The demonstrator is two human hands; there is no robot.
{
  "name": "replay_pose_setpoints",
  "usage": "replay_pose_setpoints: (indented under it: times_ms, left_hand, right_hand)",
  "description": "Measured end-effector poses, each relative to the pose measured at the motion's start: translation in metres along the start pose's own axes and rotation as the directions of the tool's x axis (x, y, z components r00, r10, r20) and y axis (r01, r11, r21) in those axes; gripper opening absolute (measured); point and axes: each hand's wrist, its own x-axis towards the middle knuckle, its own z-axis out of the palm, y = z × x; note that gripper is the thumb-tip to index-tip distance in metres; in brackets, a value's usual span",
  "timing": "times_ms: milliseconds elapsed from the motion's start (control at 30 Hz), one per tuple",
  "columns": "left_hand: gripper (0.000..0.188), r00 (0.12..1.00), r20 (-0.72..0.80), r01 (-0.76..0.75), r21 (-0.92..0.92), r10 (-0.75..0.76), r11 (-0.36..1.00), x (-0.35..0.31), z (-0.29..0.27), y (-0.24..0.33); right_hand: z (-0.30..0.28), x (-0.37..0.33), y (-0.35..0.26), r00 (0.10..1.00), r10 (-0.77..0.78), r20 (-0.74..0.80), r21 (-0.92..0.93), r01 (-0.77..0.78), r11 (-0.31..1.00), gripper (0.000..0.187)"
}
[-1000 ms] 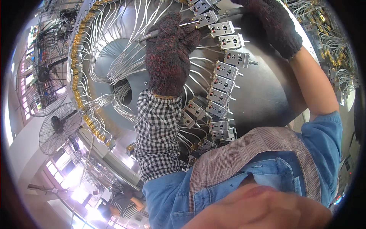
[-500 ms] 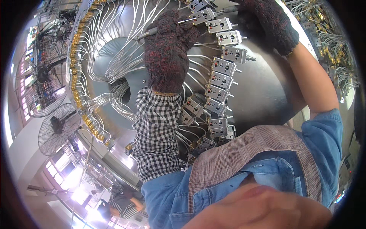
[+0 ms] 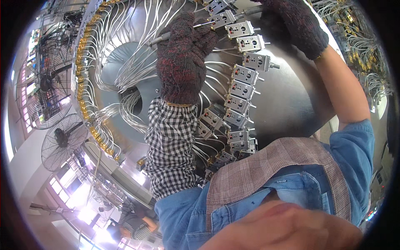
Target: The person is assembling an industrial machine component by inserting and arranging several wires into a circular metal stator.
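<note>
My left hand, in a dark red-flecked knit glove, is closed around a screwdriver. The tool's thin blade points right, its tip at a small silver metal switch box. On that box's other side, a grey rod-like piece runs from its shaft to my right hand. That hand wears a matching glove and its fingers are curled; the top edge of the picture cuts part of them off. More boxes like it, such as a bright one, stand in a curved row below, with short shafts pointing right.
White wires run across a round metal table from a rim of brass-coloured fittings. Two loose-standing boxes sit beside my left sleeve. Wired parts fill the far right. Fans and another person are at left.
Almost nothing differs. The view has shifted very slightly, and both hands keep their places at the same box.
</note>
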Motion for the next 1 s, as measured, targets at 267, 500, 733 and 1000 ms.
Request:
replay_pose_setpoints:
  times_ms: [267, 500, 733, 1000]
  left_hand:
    - [0.033, 0.991, -0.095, 0.084, -0.145, -0.098, 0.986, -0.002, -0.001, -0.005]
    - [0.034, 0.989, -0.024, 0.137, -0.247, -0.147, 0.959, 0.000, 0.002, 0.002]
    - [0.035, 0.999, 0.032, 0.034, -0.049, -0.033, 0.998, -0.001, -0.003, -0.001]
    - [0.038, 0.996, 0.014, 0.086, -0.180, -0.085, 0.980, -0.002, -0.003, -0.002]
  right_hand:
    - [0.015, 0.001, -0.010, 0.909, 0.414, -0.033, 0.412, -0.366, 0.835, 0.029]
    - [0.017, 0.000, 0.007, 0.998, 0.030, -0.061, 0.160, -0.019, 0.987, 0.027]
    - [0.020, -0.001, -0.032, 0.895, 0.415, -0.162, 0.246, -0.371, 0.896, 0.024]
    - [0.024, -0.001, -0.037, 0.887, 0.441, -0.135, 0.293, -0.390, 0.873, 0.024]
